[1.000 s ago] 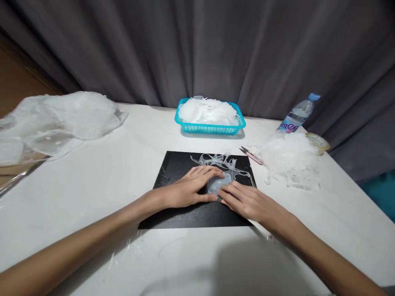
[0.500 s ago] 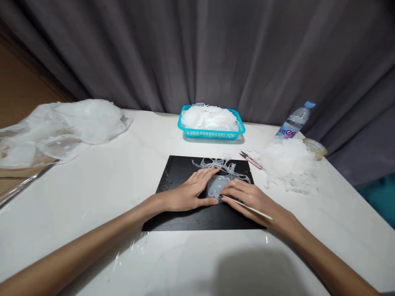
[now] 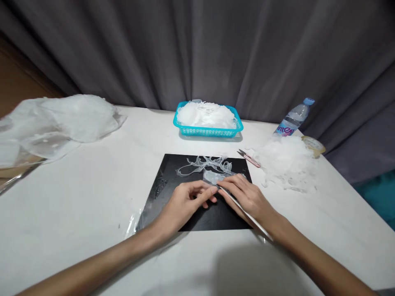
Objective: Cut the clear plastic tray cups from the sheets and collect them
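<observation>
My left hand [image 3: 187,201] pinches the near edge of a thin translucent plastic piece [image 3: 211,177] between thumb and fingers, over a black board [image 3: 216,216]. In my right hand [image 3: 245,196] is a slim white stick-like tool [image 3: 247,214]; its dark tip lies by the near edge of the piece, close to my left thumb. The same hand's fingertips rest on or against the piece, covering its right part. Just beyond it, curled translucent trimmings [image 3: 197,165] lie along the far side of the board.
A blue basket [image 3: 210,132] of white pieces stands at the back. To the right are pink-handled snips [image 3: 249,158], a heap of translucent scraps [image 3: 286,162], a water bottle [image 3: 294,119] and a tape roll [image 3: 314,146]. A clear bag [image 3: 83,119] sits at left.
My left hand has gone from lying spread beside the piece to pinching its near edge. The piece is turned and partly lifted. More trimmings show at left; the view shifted slightly.
</observation>
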The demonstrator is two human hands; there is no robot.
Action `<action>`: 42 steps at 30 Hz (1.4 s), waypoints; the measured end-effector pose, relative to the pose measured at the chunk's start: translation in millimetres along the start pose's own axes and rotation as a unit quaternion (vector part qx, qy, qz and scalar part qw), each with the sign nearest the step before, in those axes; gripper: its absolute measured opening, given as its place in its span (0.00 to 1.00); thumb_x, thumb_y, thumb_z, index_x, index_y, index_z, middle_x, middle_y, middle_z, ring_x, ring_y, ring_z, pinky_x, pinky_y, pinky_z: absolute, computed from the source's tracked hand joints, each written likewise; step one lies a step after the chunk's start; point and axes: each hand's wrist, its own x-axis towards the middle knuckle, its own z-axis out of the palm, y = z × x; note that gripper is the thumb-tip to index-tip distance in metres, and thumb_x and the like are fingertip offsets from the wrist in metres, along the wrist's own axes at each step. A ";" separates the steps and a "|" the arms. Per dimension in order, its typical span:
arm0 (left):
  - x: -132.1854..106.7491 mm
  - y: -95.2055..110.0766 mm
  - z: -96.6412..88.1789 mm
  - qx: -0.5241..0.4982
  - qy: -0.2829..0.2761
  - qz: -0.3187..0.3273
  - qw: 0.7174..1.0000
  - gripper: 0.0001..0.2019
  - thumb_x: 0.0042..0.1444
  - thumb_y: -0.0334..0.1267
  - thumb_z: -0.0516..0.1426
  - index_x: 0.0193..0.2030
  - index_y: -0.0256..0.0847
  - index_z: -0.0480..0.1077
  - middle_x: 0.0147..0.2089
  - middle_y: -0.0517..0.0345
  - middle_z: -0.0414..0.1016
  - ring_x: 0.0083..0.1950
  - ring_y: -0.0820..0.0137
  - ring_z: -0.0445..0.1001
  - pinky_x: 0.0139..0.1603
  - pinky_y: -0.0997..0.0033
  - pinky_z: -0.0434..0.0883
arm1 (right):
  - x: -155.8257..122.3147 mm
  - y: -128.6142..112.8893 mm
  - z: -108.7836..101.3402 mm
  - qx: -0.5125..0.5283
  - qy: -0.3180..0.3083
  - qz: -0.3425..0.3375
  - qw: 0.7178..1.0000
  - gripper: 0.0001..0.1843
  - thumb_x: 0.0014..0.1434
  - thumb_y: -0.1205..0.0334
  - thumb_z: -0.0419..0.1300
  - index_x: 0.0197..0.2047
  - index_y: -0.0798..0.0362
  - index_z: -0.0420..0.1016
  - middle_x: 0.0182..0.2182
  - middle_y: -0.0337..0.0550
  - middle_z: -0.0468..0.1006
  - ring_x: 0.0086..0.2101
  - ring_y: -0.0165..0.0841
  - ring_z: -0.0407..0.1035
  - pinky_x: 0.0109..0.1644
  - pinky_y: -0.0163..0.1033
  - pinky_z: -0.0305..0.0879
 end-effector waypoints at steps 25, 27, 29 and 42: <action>20.4 10.4 -29.9 0.307 0.138 0.210 0.918 0.30 0.56 0.54 0.68 0.59 0.42 0.66 0.54 0.50 0.72 0.54 0.57 0.72 0.54 0.58 0.70 | 11.8 19.6 -25.7 0.202 -0.025 0.136 0.970 0.12 0.74 0.59 0.57 0.57 0.46 0.77 0.46 0.44 0.75 0.48 0.36 0.71 0.56 0.44 0.68; 31.7 17.1 -31.2 0.311 0.023 0.256 0.915 0.22 0.64 0.50 0.64 0.59 0.44 0.69 0.57 0.50 0.74 0.58 0.56 0.72 0.60 0.56 0.68 | 12.4 20.1 -25.7 0.211 -0.027 0.132 0.968 0.15 0.74 0.60 0.57 0.61 0.45 0.75 0.43 0.43 0.74 0.44 0.35 0.71 0.53 0.44 0.69; 41.6 21.9 -31.1 0.290 -0.065 0.226 0.928 0.12 0.71 0.48 0.56 0.48 0.43 0.75 0.46 0.54 0.78 0.48 0.61 0.76 0.52 0.60 0.70 | 12.0 20.3 -26.3 0.199 0.005 0.130 0.971 0.16 0.73 0.61 0.57 0.62 0.44 0.73 0.40 0.41 0.74 0.42 0.35 0.70 0.51 0.45 0.69; 34.2 7.0 -18.6 -0.170 -0.068 -0.032 0.983 0.16 0.51 0.41 0.72 0.41 0.39 0.72 0.39 0.59 0.80 0.45 0.65 0.79 0.50 0.66 0.73 | 9.1 -12.8 3.3 0.038 0.047 0.186 0.981 0.12 0.71 0.53 0.60 0.49 0.51 0.67 0.43 0.49 0.75 0.44 0.44 0.71 0.46 0.49 0.71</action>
